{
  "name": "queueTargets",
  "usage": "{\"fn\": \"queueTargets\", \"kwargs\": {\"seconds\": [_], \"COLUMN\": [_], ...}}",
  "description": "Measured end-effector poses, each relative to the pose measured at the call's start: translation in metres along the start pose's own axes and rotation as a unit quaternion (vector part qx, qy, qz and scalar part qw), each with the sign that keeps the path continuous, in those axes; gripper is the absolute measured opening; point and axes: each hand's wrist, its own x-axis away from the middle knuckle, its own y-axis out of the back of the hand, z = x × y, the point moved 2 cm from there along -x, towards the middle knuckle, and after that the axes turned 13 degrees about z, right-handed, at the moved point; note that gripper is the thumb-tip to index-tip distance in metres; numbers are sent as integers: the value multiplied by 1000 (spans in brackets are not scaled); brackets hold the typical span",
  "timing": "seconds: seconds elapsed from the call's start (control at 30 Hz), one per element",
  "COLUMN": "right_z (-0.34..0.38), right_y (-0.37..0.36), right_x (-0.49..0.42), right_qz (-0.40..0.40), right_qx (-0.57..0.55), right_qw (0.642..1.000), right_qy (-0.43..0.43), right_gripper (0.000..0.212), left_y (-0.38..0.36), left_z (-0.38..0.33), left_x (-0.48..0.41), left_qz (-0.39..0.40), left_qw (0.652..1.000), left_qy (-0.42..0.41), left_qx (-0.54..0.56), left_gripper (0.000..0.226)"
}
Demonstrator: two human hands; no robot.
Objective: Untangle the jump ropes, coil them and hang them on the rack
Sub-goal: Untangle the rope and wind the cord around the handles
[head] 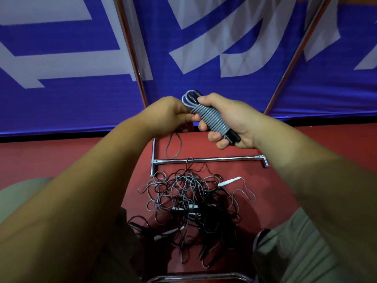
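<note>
Jump rope coil (212, 119) gripped by right hand (236, 123); left hand (167, 115) pinches it.

A: Your right hand (230, 121) grips the coil (213, 118), fingers (214, 137) curled under it and thumb at its top end.

B: Your left hand (169, 115) sits just left of the coil, fingers curled in, pinching the strand (173, 148).

A: Your bare forearms reach forward, meeting at the coil.

B: The right wrist bends inward, toward the coil.
</note>
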Motion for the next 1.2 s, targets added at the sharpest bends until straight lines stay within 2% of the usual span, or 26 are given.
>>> {"fn": "queueTargets", "kwargs": {"seconds": [0.07,0.17,0.3,0.4,0.47,0.63,0.8,0.93,1.03,1.1,1.2], "right_z": [0,0,-10,-18,-20,-23,-26,-29,-29,-28,-28], "right_y": [-4,-9,-18,-16,-14,-11,-4,6,14,16,14], "right_x": [3,9,13,12,12,4,-10,-18,-21,-22,-24], "right_qz": [37,100,189,222,228,170,61,-31,-92,-107,-114], "right_qx": [-13,-35,-26,6,18,37,22,3,-11,-18,-22], "right_qw": [999,993,976,961,956,968,989,994,993,992,993], "right_qy": [-15,-44,-106,-163,-184,-183,-134,-100,-72,-57,-38], "right_gripper": [47,49,54,52,47,31,32,41,39,34,33], "left_y": [1,5,9,9,8,14,15,17,15,10,5], "left_z": [0,-1,-6,-15,-22,-28,-28,-20,-14,-14,-13], "left_x": [1,2,8,8,7,10,5,-3,-8,-8,-5], "left_qz": [-14,-37,1,-2,-6,-66,-143,-132,-86,-64,-97], "left_qw": [1000,998,992,988,987,985,961,956,960,960,956], "left_qy": [-14,-31,-120,-121,-129,-141,-185,-121,-67,-19,25], "left_qx": [-14,25,45,96,93,79,-146,-234,-259,-273,-276], "left_gripper": [20,29,19,10,8,7,17,24,31,28,18]}}
